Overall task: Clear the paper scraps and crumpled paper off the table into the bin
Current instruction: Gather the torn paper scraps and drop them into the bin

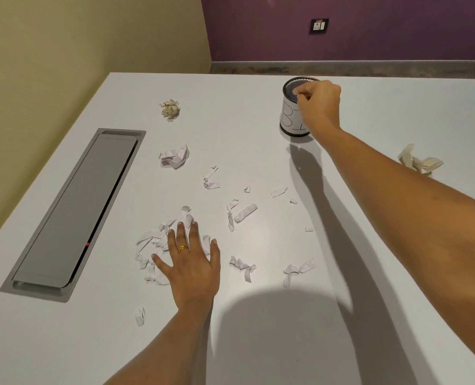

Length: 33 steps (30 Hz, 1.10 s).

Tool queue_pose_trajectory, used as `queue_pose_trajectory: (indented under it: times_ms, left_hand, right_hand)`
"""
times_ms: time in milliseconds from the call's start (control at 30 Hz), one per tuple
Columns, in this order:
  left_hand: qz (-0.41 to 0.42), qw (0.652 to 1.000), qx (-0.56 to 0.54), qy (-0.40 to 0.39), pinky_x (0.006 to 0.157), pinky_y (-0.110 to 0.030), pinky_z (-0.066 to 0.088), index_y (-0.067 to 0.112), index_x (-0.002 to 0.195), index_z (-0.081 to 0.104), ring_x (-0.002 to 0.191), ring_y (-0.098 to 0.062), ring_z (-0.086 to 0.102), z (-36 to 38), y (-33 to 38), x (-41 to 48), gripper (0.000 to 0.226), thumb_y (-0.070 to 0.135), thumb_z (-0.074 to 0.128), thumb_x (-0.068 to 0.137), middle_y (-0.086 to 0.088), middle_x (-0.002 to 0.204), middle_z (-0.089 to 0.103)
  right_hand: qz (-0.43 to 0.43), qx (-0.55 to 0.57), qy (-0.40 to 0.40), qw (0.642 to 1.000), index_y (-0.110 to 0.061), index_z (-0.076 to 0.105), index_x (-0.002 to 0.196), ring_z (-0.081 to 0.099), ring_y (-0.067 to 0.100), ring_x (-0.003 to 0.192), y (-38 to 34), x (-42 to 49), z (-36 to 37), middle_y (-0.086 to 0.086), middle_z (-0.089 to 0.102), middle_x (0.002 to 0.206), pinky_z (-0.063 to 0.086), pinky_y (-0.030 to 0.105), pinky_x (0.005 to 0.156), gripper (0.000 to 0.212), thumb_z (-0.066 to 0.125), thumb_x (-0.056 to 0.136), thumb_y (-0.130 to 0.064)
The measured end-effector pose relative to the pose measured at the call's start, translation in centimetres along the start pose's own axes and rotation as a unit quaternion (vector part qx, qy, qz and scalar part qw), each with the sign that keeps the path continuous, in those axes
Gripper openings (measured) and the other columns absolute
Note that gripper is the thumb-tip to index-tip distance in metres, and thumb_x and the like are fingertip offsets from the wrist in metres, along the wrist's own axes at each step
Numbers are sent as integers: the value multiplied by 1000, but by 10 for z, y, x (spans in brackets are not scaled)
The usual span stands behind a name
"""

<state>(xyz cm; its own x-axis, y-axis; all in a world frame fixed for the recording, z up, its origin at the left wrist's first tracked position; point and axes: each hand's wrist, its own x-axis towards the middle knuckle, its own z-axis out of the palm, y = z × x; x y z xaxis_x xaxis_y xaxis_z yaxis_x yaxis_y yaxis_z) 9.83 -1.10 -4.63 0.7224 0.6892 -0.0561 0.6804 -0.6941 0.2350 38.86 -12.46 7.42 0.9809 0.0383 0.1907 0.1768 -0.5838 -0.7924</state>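
While left hand (192,263) fingers lie spread on paper scraps (151,240), right hand (319,104) fingers curl above bin (288,118), grasp unclear.

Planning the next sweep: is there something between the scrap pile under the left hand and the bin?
Only loose scraps lie along that path, nothing solid. The right hand is over the bin, partly covering its opening.
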Motion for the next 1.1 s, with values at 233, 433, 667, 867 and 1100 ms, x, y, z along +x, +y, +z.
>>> queue_pose_trajectory:
  times_ms: [233, 433, 667, 867, 1100]
  left_hand:
    - [3, 1000, 1, 1, 112, -63, 9, 24, 144, 20, 145, -22, 11, -1, 0, 0, 56, 45, 29, 93, -4, 156, 21]
    - [3, 1000, 3, -1, 112, -63, 9, 24, 144, 20, 145, -21, 11, -2, 1, 0, 56, 45, 30, 93, -4, 155, 21]
    - [5, 1000, 0, -2, 112, -63, 8, 24, 144, 20, 146, -22, 10, -3, 0, 0, 56, 45, 29, 93, -4, 156, 20]
    - [5, 1000, 3, -2, 112, -63, 8, 24, 145, 19, 146, -23, 10, -2, 0, 0, 56, 46, 27, 94, -4, 156, 20]
    - [5, 1000, 9, -1, 112, -63, 8, 25, 145, 18, 146, -23, 10, -1, 0, -1, 57, 47, 26, 93, -3, 156, 20]
  right_hand:
    - [-45, -46, -115, 991, -6, 69, 105, 65, 21, 94, 19, -65, 7, 12, 71, 109, 43, 21, 89, 24, 50, 90, -5]
    - [-21, -134, -222, 965, -12, 54, 126, 41, 23, 133, 47, -129, 19, 9, 46, 142, 29, 29, 108, 33, 46, 96, -23]
    - [-5, -142, -266, 954, -14, 41, 136, 16, 22, 144, 49, -182, 34, 12, 25, 154, 21, 36, 114, 49, 41, 95, -41]
    - [-92, -175, -273, 942, -15, 46, 133, 25, 20, 141, 37, -200, 44, 9, 33, 151, 25, 31, 111, 40, 43, 96, -30]
    - [-149, -225, -294, 917, -1, 58, 94, 45, 25, 111, 34, -205, 44, 11, 57, 99, 47, 32, 71, 17, 43, 89, 3]
